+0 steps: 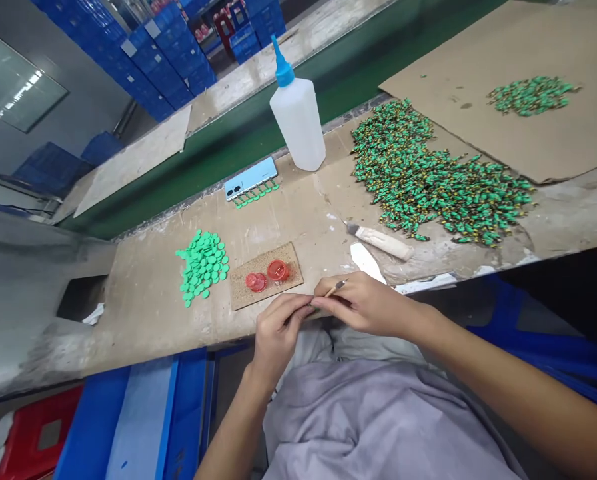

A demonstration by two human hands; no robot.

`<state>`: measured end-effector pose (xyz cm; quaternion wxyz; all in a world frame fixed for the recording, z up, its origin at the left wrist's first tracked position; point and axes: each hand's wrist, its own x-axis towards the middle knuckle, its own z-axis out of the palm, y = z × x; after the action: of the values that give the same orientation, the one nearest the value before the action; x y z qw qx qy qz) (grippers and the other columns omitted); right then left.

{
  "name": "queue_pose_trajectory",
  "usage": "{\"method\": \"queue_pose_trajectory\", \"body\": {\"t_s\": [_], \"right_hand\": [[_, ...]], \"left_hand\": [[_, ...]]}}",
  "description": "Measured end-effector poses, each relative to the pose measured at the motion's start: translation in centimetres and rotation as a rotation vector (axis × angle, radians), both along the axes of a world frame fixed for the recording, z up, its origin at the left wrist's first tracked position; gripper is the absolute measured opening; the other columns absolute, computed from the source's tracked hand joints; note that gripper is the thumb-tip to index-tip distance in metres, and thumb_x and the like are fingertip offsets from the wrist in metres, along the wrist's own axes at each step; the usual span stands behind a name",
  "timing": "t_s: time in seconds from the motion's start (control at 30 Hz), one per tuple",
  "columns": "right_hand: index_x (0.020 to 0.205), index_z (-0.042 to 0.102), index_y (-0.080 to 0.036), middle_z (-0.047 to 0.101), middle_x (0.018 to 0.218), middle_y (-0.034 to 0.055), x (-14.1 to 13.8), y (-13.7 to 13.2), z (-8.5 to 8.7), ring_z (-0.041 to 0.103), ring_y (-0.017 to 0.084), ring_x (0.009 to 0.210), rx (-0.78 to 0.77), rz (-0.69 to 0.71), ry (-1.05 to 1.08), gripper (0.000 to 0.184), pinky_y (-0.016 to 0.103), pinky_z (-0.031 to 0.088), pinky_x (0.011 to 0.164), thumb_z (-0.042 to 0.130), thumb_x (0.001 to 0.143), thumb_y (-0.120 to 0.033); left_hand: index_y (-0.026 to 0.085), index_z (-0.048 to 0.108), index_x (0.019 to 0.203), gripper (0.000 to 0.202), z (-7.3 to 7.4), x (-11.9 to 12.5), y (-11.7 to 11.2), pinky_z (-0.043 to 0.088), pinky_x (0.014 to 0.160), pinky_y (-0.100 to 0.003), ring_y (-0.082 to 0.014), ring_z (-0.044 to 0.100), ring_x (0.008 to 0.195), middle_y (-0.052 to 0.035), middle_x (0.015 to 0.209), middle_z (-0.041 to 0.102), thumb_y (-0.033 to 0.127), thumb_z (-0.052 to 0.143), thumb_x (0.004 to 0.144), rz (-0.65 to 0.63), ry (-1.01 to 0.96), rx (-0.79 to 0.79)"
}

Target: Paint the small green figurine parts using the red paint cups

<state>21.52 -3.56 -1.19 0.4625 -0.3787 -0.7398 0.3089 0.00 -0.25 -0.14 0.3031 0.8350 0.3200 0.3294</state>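
Note:
Just over the table's front edge, my left hand (278,327) and my right hand (356,301) meet at the fingertips. Both are closed in a pinch. My right hand also holds a thin wooden stick with a dark tip (336,287), which pokes up between its fingers. Whatever my left fingers pinch is too small and hidden to name. Close in front lies a brown board (243,294) bearing two small red cups (278,270). A tool with a wrapped pale handle (384,243) rests beyond my right hand, beside a white flat piece (367,261).
Green discs (203,265) are heaped at the left. Small green-and-black figures (438,177) form a large pile at the right, with a smaller heap (533,95) on cardboard (578,143). A blue-capped bottle (301,123) stands behind, near a light-blue phone (251,178) with small green pieces along it.

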Motion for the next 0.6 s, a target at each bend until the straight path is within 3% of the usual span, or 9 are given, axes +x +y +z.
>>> {"method": "queue_pose_trajectory", "body": {"t_s": [0.27, 0.6], "right_hand": [[0.096, 0.070, -0.016, 0.076, 0.086, 0.0063, 0.01, 0.03, 0.01, 0.070, 0.017, 0.077, 0.033, 0.012, -0.040, 0.024, 0.027, 0.050, 0.072, 0.053, 0.110, -0.027], [0.086, 0.059, -0.019, 0.064, 0.076, 0.0012, -0.26, 0.09, 0.01, 0.053, 0.013, 0.063, 0.091, 0.068, -0.068, 0.025, 0.025, 0.036, 0.060, 0.050, 0.110, -0.023]], "left_hand": [[0.020, 0.078, 0.104, 0.013, 0.15, -0.02, -0.02, 0.062, 0.078, -0.028, -0.0179, 0.075, 0.085, -0.0060, 0.094, 0.079, 0.015, 0.067, 0.100, 0.001, 0.020, 0.013], [0.020, 0.078, 0.103, 0.012, 0.07, -0.04, 0.09, 0.062, 0.075, -0.029, -0.0184, 0.076, 0.083, -0.0067, 0.093, 0.080, 0.017, 0.066, 0.100, -0.003, 0.007, 0.064]]}}
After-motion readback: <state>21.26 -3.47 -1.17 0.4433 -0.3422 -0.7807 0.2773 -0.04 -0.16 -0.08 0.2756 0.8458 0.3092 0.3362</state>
